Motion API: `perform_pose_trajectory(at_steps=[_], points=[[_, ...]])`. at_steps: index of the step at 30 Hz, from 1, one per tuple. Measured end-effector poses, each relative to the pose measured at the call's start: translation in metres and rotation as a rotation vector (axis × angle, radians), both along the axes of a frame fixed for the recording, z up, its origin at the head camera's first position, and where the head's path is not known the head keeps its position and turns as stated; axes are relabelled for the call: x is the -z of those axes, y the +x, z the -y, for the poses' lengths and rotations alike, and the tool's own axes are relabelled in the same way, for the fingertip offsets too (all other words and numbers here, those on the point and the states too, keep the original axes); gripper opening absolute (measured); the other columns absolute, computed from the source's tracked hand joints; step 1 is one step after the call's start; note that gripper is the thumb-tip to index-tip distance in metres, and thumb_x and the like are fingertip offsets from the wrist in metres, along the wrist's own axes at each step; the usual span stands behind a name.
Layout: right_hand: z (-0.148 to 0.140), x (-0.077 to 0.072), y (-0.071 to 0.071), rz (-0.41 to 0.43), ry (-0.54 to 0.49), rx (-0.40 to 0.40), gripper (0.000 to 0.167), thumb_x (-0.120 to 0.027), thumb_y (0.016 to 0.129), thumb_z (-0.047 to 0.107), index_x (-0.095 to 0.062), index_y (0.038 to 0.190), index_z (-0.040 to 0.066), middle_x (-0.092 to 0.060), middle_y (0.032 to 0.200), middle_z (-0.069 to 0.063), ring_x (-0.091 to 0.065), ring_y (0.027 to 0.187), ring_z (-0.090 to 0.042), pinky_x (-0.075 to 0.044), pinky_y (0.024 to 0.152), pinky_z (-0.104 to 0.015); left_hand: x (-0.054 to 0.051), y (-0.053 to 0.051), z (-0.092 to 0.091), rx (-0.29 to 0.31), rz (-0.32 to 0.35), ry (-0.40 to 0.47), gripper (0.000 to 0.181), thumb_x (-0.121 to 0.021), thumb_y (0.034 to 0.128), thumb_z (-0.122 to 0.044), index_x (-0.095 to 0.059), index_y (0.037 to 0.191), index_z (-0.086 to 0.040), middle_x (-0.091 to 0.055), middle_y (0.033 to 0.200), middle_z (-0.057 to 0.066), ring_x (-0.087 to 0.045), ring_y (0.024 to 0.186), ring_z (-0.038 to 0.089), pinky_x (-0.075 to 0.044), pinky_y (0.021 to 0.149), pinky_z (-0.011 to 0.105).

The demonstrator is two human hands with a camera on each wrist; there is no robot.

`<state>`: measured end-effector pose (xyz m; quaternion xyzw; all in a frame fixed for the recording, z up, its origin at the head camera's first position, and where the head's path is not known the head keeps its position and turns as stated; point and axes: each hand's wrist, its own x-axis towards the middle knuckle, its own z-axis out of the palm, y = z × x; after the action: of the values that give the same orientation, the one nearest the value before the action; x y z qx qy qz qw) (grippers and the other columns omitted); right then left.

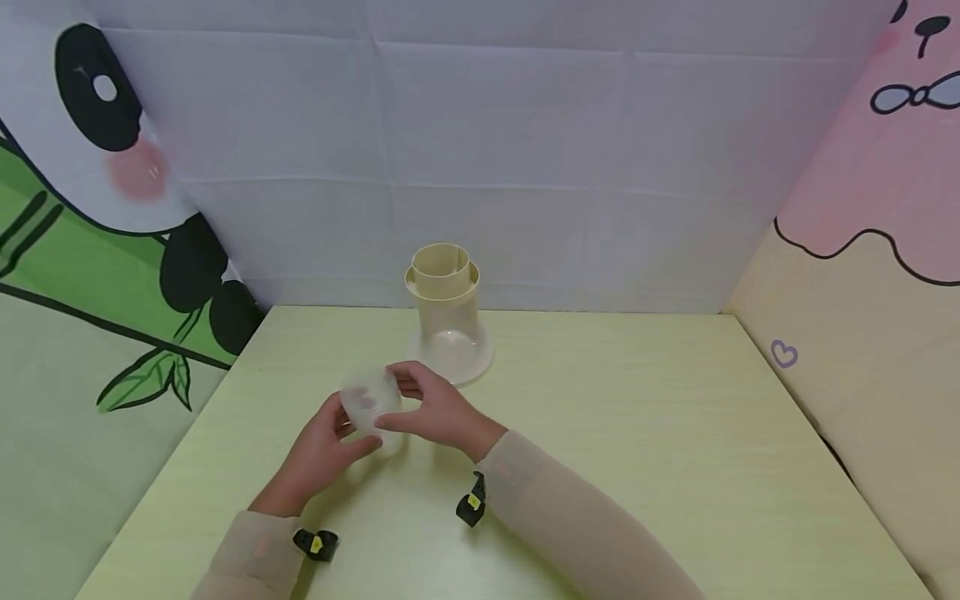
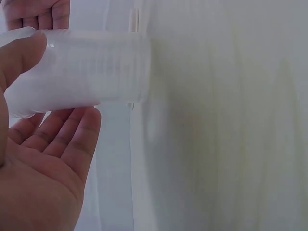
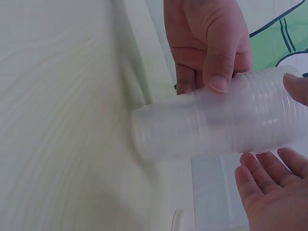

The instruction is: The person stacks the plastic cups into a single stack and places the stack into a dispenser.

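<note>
A stack of clear plastic cups point(image 1: 369, 398) stands upright just above the table, between both hands. My left hand point(image 1: 318, 450) holds it from the left, with the thumb and fingers on opposite sides of the stack point(image 2: 96, 67). From the right, my right hand point(image 1: 442, 412) grips the upper part, thumb in front and fingers behind. In the right wrist view the nested rims of the stack point(image 3: 207, 122) show between the two hands. Behind the hands stands a cream cylindrical holder point(image 1: 448, 321) with two round openings at its top.
The holder rises from a pale round base point(image 1: 480, 358) near the back of the light wooden table point(image 1: 637, 417). A white cloth wall point(image 1: 525, 150) stands behind the table. Printed cartoon panels flank it, green point(image 1: 45, 225) at left and pink point(image 1: 862, 183) at right.
</note>
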<state>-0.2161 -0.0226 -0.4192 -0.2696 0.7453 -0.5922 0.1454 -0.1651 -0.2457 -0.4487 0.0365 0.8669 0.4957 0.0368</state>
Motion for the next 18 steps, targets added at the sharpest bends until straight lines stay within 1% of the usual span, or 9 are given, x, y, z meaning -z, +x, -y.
perform_pose_trajectory(at_steps=[4,7,10,13,15,18], points=[[-0.002,0.002,0.0,0.007,0.009,0.005,0.07,-0.086,0.086,0.029,-0.051,0.146,0.017,-0.057,0.136,0.013,-0.056,0.125,-0.006,-0.044,0.108,-0.025,-0.001,0.002,0.004,0.01,0.019,0.002,0.089,-0.081,0.0913,-0.021,-0.025,0.158,-0.006,-0.039,0.158,0.022,-0.044,0.141,0.044,-0.046,0.107,0.054],[-0.003,0.004,0.0,0.01,0.009,0.008,0.069,-0.087,0.086,0.029,-0.052,0.145,0.017,-0.058,0.135,0.013,-0.057,0.123,-0.006,-0.045,0.11,-0.03,-0.004,0.004,0.009,0.015,0.026,0.024,0.091,-0.083,0.0902,-0.026,-0.025,0.158,-0.006,-0.038,0.158,0.022,-0.045,0.14,0.044,-0.048,0.105,0.052],[-0.004,0.007,0.0,0.006,0.0,0.005,0.068,-0.087,0.085,0.027,-0.053,0.143,0.017,-0.059,0.134,0.012,-0.058,0.122,-0.006,-0.045,0.111,-0.033,-0.008,0.005,0.013,0.023,0.019,0.049,0.089,-0.083,0.0897,-0.031,-0.029,0.156,-0.005,-0.041,0.156,0.023,-0.047,0.139,0.044,-0.051,0.103,0.048],[-0.004,0.009,0.0,0.004,-0.005,0.002,0.066,-0.087,0.085,0.025,-0.054,0.141,0.016,-0.06,0.132,0.011,-0.058,0.12,-0.006,-0.045,0.11,-0.031,-0.011,0.006,0.016,0.028,0.013,0.067,0.086,-0.082,0.0903,-0.031,-0.033,0.155,-0.004,-0.045,0.153,0.023,-0.05,0.137,0.043,-0.052,0.101,0.042],[-0.003,0.011,0.0,0.001,-0.006,0.003,0.065,-0.088,0.085,0.025,-0.055,0.14,0.015,-0.061,0.13,0.011,-0.059,0.119,-0.005,-0.045,0.11,-0.031,-0.012,0.006,0.017,0.029,0.015,0.078,0.084,-0.081,0.0916,-0.03,-0.034,0.155,-0.003,-0.046,0.152,0.023,-0.051,0.136,0.042,-0.053,0.1,0.04],[-0.002,0.013,0.001,0.0,-0.004,0.006,0.064,-0.087,0.085,0.024,-0.055,0.139,0.014,-0.061,0.13,0.01,-0.059,0.119,-0.005,-0.046,0.111,-0.035,-0.011,0.005,0.018,0.017,0.024,0.097,0.081,-0.081,0.0922,-0.029,-0.035,0.155,-0.003,-0.05,0.149,0.022,-0.054,0.134,0.04,-0.054,0.099,0.037]])
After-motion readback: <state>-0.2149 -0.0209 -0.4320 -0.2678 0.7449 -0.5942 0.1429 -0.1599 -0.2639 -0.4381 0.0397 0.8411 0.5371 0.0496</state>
